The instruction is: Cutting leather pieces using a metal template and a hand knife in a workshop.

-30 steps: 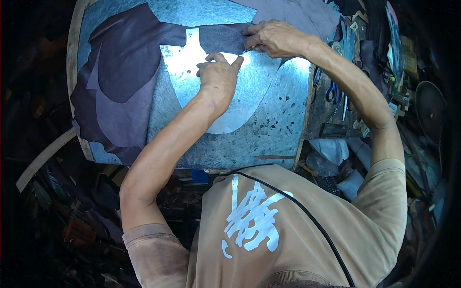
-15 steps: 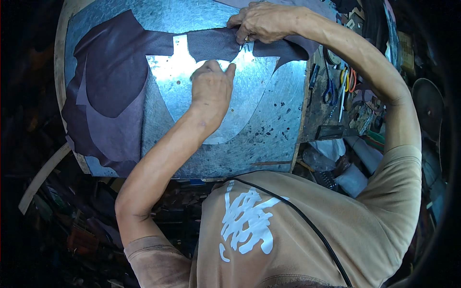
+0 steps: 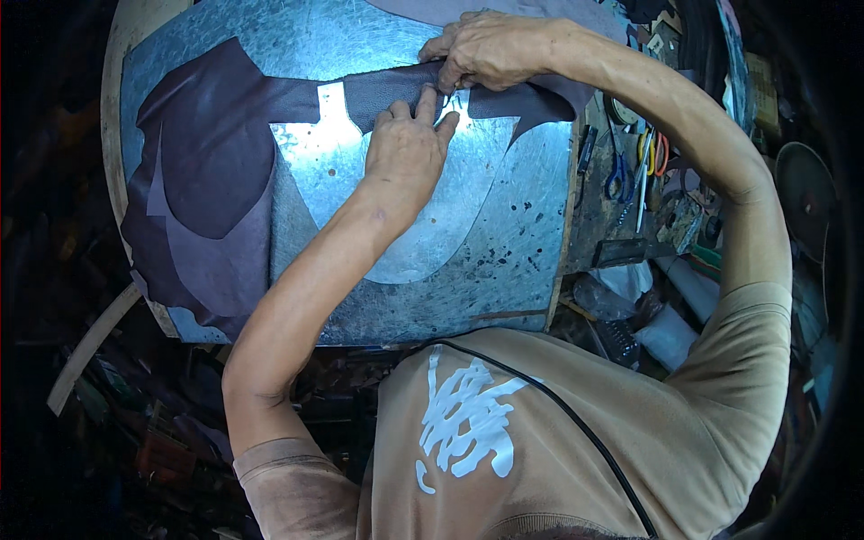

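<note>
A shiny pale template (image 3: 423, 243) with two upright tabs and a rounded lower end lies on the metal-topped board, its tabs over a dark brown leather piece (image 3: 387, 94). My left hand (image 3: 405, 148) rests on it between the tabs, fingers apart, the index finger stretched onto the leather and the thumb out toward the right tab. My right hand (image 3: 490, 54) comes round from the far side, fingers closed on a slim tool (image 3: 450, 101) at the right tab's edge. Most of that tool is hidden by the fingers.
The leather spreads in a wide folded part (image 3: 216, 162) over the board's left side. Right of the board (image 3: 513, 270) lie blue-handled scissors (image 3: 619, 180), an orange-handled tool (image 3: 662, 155) and a dark block (image 3: 621, 250). Below these are clear plastic bags (image 3: 666, 335).
My left hand has moved away from me toward the leather, and its index finger now stretches out. My right hand stays by the right tab with the tool. The whole view has shifted slightly.
</note>
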The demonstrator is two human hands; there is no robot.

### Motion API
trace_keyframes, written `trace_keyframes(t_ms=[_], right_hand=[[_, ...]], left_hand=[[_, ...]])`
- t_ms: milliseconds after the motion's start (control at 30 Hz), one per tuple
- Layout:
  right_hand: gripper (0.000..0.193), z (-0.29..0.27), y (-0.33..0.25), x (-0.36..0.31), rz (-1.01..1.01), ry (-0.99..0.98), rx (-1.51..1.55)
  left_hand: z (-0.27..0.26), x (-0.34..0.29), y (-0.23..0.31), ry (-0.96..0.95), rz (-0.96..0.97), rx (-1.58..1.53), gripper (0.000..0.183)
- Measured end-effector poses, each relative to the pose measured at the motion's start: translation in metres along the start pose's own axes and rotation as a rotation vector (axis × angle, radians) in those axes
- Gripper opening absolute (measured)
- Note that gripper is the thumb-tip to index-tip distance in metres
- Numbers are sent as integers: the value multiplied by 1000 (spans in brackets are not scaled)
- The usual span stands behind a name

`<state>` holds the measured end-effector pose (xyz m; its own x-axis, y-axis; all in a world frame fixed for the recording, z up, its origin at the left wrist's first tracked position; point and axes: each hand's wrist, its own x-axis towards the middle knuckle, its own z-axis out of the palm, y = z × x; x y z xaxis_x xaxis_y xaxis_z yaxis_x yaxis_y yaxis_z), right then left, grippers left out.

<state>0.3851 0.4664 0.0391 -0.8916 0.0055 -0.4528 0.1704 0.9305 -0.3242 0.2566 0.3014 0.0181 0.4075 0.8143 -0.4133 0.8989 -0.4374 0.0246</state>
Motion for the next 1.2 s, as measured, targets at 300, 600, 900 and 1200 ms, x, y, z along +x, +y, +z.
trace_keyframes(t_ms=[300,600,900,1200], right_hand=[[16,-1,31,7,-155,64,-25],[13,-18,57,18,-179,-18,-30],[11,-16,31,-28,-5,148,-64],[26,76,-52,-52,576,770,348]], left_hand=[[-4,1,2,58,-12,-57,67],[-2,0,0,70,-21,-71,67],[-1,4,-2,60,19,-50,71],[-9,9,-20,150,6,-31,92]])
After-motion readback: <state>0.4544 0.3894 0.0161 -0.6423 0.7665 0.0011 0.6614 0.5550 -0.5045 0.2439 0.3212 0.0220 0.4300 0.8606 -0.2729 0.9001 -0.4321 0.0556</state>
